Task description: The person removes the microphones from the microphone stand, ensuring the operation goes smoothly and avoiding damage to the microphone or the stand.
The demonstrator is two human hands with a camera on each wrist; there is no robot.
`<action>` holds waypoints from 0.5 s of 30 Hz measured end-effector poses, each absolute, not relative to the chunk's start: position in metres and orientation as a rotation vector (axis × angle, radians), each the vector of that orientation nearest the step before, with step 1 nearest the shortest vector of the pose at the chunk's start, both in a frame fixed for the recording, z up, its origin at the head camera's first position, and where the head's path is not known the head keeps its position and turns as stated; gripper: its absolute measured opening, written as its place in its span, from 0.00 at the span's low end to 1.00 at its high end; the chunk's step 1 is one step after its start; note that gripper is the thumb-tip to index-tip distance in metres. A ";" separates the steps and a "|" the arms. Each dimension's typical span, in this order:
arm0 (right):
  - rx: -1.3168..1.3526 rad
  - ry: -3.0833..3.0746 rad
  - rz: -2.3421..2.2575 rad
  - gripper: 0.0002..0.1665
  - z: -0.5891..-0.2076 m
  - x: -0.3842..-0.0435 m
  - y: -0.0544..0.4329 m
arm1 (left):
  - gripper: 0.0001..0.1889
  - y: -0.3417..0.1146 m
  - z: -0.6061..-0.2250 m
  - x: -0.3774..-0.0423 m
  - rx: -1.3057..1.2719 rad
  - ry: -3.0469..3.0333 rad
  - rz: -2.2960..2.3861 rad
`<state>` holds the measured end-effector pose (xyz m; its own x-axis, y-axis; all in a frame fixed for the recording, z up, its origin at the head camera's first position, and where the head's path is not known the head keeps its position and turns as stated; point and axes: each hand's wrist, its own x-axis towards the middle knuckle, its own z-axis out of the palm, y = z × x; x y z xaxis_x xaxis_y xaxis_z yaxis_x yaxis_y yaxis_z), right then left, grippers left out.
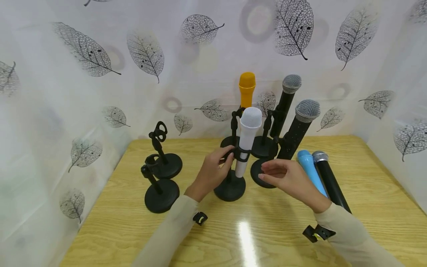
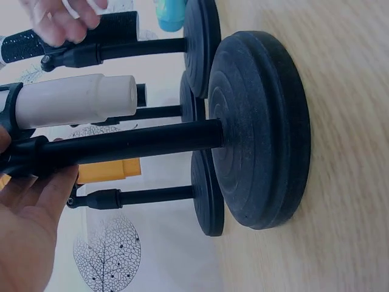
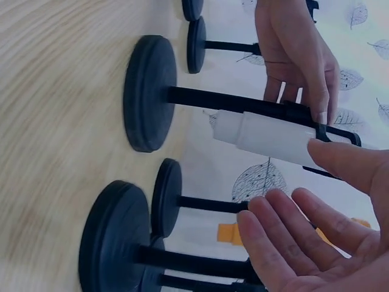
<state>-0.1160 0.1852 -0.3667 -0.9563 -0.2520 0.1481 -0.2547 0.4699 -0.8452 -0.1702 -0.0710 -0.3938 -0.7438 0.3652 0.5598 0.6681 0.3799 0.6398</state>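
Though its long axis leans, the white microphone [image 1: 247, 138] points head-up.

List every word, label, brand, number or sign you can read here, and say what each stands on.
None: no text can be read in any view.
White microphone and its stand: no lettering visible.
Blue microphone: no lettering visible.
Backdrop: printed leaves and rings, no readable words.
Black wrist device on the right sleeve: a small yellowish patch, too small to tell whether it bears text.
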 end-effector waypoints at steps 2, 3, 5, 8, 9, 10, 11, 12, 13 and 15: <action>0.467 -2.676 1.560 0.23 -0.364 -0.117 0.182 | 0.15 -0.072 -0.394 -0.167 -0.916 -2.307 -1.304; 0.470 -2.666 1.567 0.23 -0.362 -0.118 0.180 | 0.15 -0.072 -0.394 -0.166 -0.922 -2.303 -1.304; 0.478 -2.640 1.586 0.24 -0.359 -0.118 0.177 | 0.15 -0.073 -0.394 -0.164 -0.935 -2.291 -1.299; 0.505 -2.597 1.600 0.24 -0.353 -0.119 0.173 | 0.15 -0.075 -0.395 -0.160 -0.952 -2.281 -1.292; 0.513 -2.582 1.604 0.24 -0.352 -0.120 0.171 | 0.15 -0.075 -0.395 -0.159 -0.957 -2.280 -1.288; 0.522 -2.567 1.605 0.24 -0.350 -0.120 0.170 | 0.15 -0.076 -0.395 -0.157 -0.960 -2.277 -1.287; 0.534 -2.552 1.609 0.23 -0.348 -0.120 0.168 | 0.15 -0.076 -0.395 -0.156 -0.963 -2.276 -1.287; 0.545 -2.537 1.614 0.23 -0.346 -0.121 0.166 | 0.15 -0.077 -0.395 -0.155 -0.965 -2.278 -1.290; 0.556 -2.523 1.616 0.23 -0.344 -0.121 0.165 | 0.15 -0.077 -0.396 -0.154 -0.967 -2.282 -1.290; 0.580 -2.499 1.622 0.23 -0.341 -0.121 0.161 | 0.16 -0.078 -0.396 -0.151 -0.969 -2.287 -1.290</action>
